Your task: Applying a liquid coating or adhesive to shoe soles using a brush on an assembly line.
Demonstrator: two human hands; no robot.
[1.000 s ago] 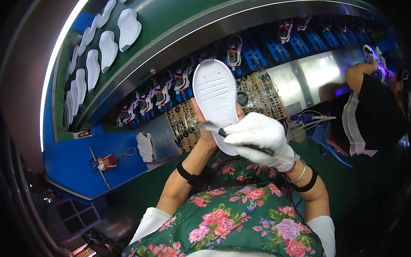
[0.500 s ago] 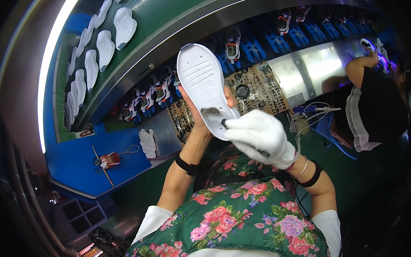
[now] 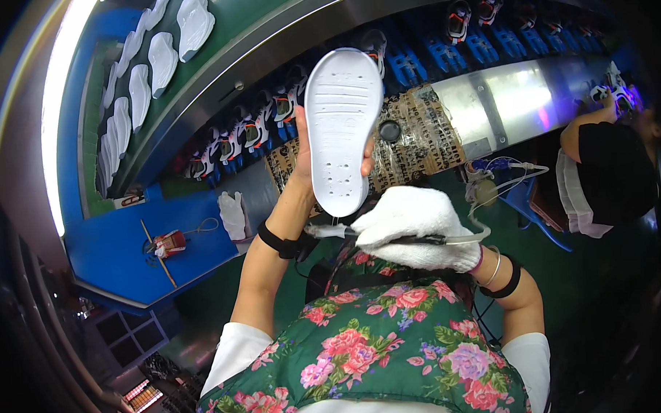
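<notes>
A white shoe sole [image 3: 344, 126] stands out in front of me, its long hollow inner face with ridges and small holes turned toward me. My bare left hand [image 3: 304, 150] grips it from behind, with fingers showing at both edges. Just below the sole's heel end is my right hand [image 3: 413, 229] in a white knit glove. It is closed on a brush [image 3: 333, 230] with a pale, frayed tip pointing left. A clear hose [image 3: 476, 236] runs from the brush's back end. The brush is apart from the sole's inner face.
More white soles [image 3: 164, 63] lie on a green belt at upper left. Shoes [image 3: 257, 127] on blue racks line the track behind. Taped cardboard [image 3: 422, 134] covers the metal ledge. A blue board [image 3: 114, 250] holds a red container [image 3: 169, 244]; a person [image 3: 613, 160] works at right.
The brush has come off the sole's heel area and moved down and left. The sole has risen slightly and turned more upright; the dark patch near its heel no longer shows.
</notes>
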